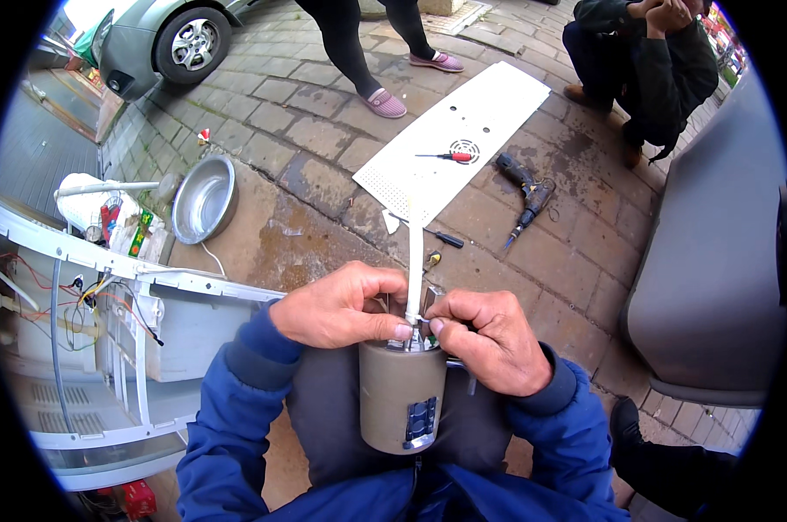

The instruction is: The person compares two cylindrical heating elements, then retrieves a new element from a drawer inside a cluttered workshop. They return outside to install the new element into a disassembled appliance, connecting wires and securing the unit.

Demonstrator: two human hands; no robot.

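Note:
A grey-beige cylinder [402, 391] with a dark patch on its side stands upright between my knees. From its top rises a white tube [416, 261], which leans slightly away from me. My left hand [345, 306] is closed at the tube's base, with the thumb resting near the cylinder's rim. On the other side, my right hand [491, 337] pinches a thin white strip [425, 319] beside the tube. The strip's exact kind is too small to tell. Metal parts on the cylinder's top are partly hidden by my fingers.
Ahead lies a white perforated panel [489, 104] with a red screwdriver [450, 157] on it. Beside it are a power drill [525, 196] and a black-handled tool [448, 238]. A metal basin [205, 200] and an opened white appliance [141, 348] are left. People stand and crouch nearby.

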